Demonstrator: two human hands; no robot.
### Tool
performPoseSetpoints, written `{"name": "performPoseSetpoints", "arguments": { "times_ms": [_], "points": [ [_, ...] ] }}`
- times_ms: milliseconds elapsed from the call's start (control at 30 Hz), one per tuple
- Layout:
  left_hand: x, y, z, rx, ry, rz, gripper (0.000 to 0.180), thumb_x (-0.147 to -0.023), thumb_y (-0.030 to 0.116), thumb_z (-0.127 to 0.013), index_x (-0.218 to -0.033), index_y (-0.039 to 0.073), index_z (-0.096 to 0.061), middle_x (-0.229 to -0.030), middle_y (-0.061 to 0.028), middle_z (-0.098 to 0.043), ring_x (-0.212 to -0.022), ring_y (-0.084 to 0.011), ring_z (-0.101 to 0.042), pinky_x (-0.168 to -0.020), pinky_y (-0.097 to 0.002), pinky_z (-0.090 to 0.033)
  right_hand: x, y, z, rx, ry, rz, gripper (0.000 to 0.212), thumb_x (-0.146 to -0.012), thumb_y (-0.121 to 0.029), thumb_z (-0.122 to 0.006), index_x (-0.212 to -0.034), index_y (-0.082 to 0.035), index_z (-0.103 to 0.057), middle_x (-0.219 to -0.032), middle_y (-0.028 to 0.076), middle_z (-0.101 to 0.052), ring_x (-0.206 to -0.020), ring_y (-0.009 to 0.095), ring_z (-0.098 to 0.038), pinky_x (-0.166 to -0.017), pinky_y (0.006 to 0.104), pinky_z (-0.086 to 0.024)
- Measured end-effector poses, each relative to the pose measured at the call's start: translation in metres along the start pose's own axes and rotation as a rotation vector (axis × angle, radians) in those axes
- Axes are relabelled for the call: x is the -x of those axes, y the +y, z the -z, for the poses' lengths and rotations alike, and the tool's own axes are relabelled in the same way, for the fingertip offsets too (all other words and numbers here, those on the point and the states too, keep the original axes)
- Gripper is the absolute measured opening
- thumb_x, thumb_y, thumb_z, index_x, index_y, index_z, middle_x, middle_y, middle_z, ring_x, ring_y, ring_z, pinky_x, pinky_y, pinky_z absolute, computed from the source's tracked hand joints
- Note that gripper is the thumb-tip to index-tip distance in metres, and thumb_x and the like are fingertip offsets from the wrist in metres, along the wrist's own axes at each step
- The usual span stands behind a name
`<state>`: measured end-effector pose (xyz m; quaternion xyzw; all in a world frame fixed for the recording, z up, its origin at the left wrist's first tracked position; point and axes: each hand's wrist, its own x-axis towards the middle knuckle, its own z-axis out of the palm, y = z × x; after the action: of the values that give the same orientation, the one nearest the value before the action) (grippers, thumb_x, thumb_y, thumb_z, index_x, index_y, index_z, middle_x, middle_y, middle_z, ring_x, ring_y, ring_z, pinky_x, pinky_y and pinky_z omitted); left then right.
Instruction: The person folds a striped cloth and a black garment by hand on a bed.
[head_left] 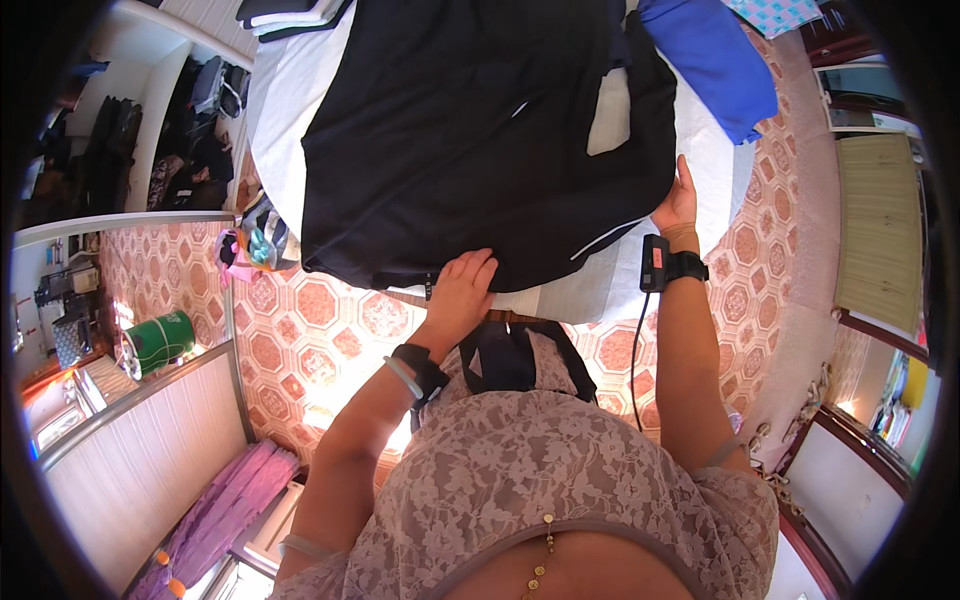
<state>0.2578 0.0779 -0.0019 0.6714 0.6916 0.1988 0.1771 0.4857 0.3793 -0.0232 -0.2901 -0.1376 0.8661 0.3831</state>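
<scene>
A black long garment (450, 150) with a thin white stripe lies spread over a table covered in a pale cloth (275, 140). My left hand (463, 292) rests on its near edge, fingers laid flat on the fabric. At the right, my right hand (678, 205) is beside the bend of a black sleeve (650, 185). One of its digits is stretched out along the sleeve edge; the other fingers are partly hidden by the fabric. A pale gap of tablecloth shows between the sleeve and the garment's body.
Blue folded cloth (715, 70) lies at the table's far right, and folded black and white clothes (290, 15) at the far left. An open wardrobe (150, 130) with dark clothes stands left. A green drum-shaped container (160, 340) shows at left. A cable (635, 360) hangs from my right wrist.
</scene>
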Motion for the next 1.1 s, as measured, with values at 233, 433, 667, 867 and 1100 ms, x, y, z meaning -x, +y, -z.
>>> {"name": "performPoseSetpoints", "arguments": {
  "times_ms": [233, 433, 667, 867, 1100],
  "points": [
    [0.006, -0.012, 0.011, 0.130, 0.001, -0.045, 0.029, -0.059, 0.004, -0.060, -0.087, 0.003, -0.052, -0.101, -0.0088, -0.052, -0.096, -0.0270, -0.047, -0.080, -0.0363, -0.041, 0.059, -0.034, -0.022, -0.115, -0.107, 0.364, 0.034, -0.084, -0.016, -0.051, -0.117, -0.011, -0.048, -0.125, 0.011, -0.045, -0.118, 0.025, -0.039, -0.102, 0.0438, -0.025],
    [0.008, 0.007, 0.021, 0.100, -0.083, 0.020, 0.025, -0.058, 0.006, -0.061, -0.082, 0.000, -0.058, -0.104, -0.0107, -0.053, -0.099, -0.0294, -0.047, -0.081, -0.0367, -0.042, 0.060, -0.114, 0.054, 1.867, 0.464, 0.239, 0.022, -0.073, -0.016, -0.064, -0.092, -0.005, -0.064, -0.069, 0.004, -0.060, -0.062, 0.011, -0.054, -0.056, 0.0251, -0.043],
    [-0.022, 0.042, 0.023, 0.090, 0.225, 0.352, 0.021, -0.068, 0.018, -0.067, -0.074, 0.000, -0.056, -0.099, -0.0151, -0.056, -0.092, -0.0325, -0.052, -0.078, -0.0390, -0.042, -0.093, -0.098, -0.066, 1.330, 0.145, 0.038, 0.040, -0.085, -0.029, -0.049, -0.116, -0.005, -0.048, -0.099, 0.009, -0.061, -0.083, 0.017, -0.058, -0.073, 0.0267, -0.044],
    [-0.053, 0.093, -0.019, 0.011, 0.252, 0.479, 0.036, -0.068, 0.012, -0.064, -0.102, 0.006, -0.052, -0.116, -0.0147, -0.047, -0.106, -0.0347, -0.044, -0.088, -0.0419, -0.037, -0.235, -0.062, -0.090, 0.917, 0.137, -0.247, 0.042, -0.086, -0.033, -0.048, -0.113, 0.000, -0.048, -0.107, 0.012, -0.057, -0.091, 0.025, -0.056, -0.084, 0.0354, -0.043],
    [-0.056, 0.126, -0.035, 0.077, 0.027, 0.797, 0.061, -0.069, 0.017, -0.066, -0.125, 0.020, -0.043, -0.140, -0.0090, -0.022, -0.127, -0.0343, -0.021, -0.099, -0.0500, -0.023, -0.273, -0.049, -0.124, 0.483, -0.018, -0.354, 0.051, -0.068, -0.017, -0.068, -0.109, 0.006, -0.049, -0.105, 0.016, -0.057, -0.092, 0.028, -0.058, -0.082, 0.0377, -0.046]
  ]
}}
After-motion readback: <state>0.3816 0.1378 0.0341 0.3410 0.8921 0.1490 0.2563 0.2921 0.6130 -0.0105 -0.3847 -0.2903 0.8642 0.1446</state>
